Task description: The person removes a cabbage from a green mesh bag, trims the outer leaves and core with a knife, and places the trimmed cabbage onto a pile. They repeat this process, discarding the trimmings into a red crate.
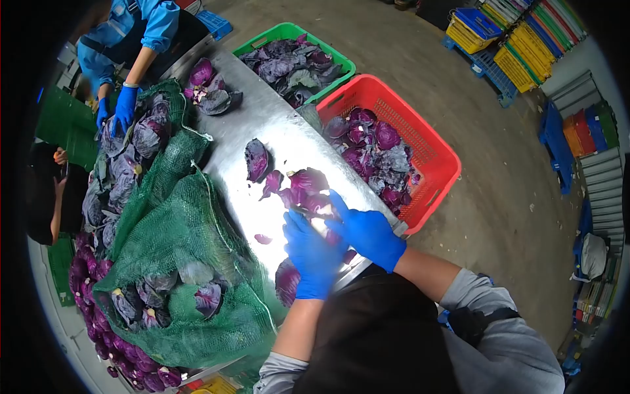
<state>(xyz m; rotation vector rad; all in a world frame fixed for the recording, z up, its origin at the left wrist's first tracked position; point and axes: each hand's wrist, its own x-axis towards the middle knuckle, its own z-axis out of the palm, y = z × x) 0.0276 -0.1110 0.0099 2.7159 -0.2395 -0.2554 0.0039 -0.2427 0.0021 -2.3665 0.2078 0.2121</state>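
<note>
Both of my hands wear blue gloves and meet over the near edge of the metal table. My right hand [371, 235] curls its fingers around a purple piece of red cabbage [317, 205], partly hidden between the hands. Beside it, my left hand [310, 253] is blurred, its fingers bent against the same spot; I cannot tell what it grips. Loose purple leaves [307, 180] lie just beyond my fingertips. A single darker leaf [256, 160] rests farther up the table, and a red cabbage [287, 281] sits left of my left wrist.
Against the table's right side stand a red crate [430, 172] of purple cabbage pieces and a green crate [346, 64] of dark leaves. A green mesh sack [174, 226] with cabbages covers the left side. Across the table, another person's gloved hand [125, 108] touches cabbages.
</note>
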